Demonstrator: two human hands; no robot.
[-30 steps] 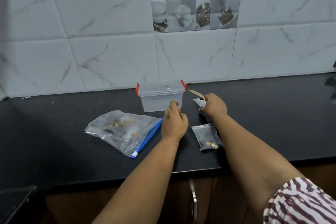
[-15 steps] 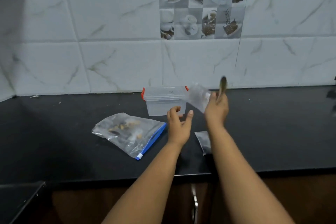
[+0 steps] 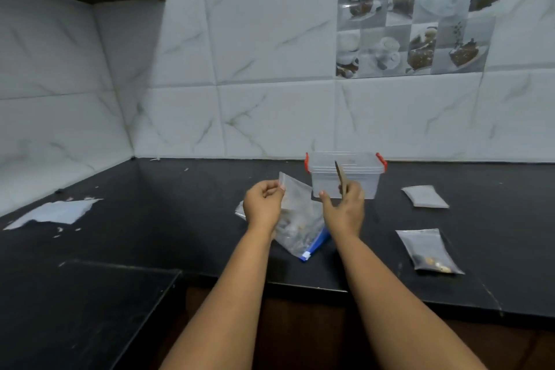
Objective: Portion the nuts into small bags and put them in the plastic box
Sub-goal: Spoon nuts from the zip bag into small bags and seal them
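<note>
Lifted off the counter since half a second ago, a small empty bag (image 3: 292, 194) now hangs between the hands, having passed from the right hand to the left. Left hand (image 3: 263, 205) pinches the bag's upper corner, fingers curled on it. Right hand (image 3: 345, 208) holds a thin stick-like scoop (image 3: 341, 179) upright, fingers closed around it, thumb out toward the bag. Directly below the pinch lies the big zip bag of nuts (image 3: 300, 231), its long axis running toward the person; the left hand is nearer. Just beyond the right hand stands the lidded plastic box (image 3: 345, 173). One filled bag (image 3: 428, 251) lies well right. Opening the bag's mouth looks next.
</note>
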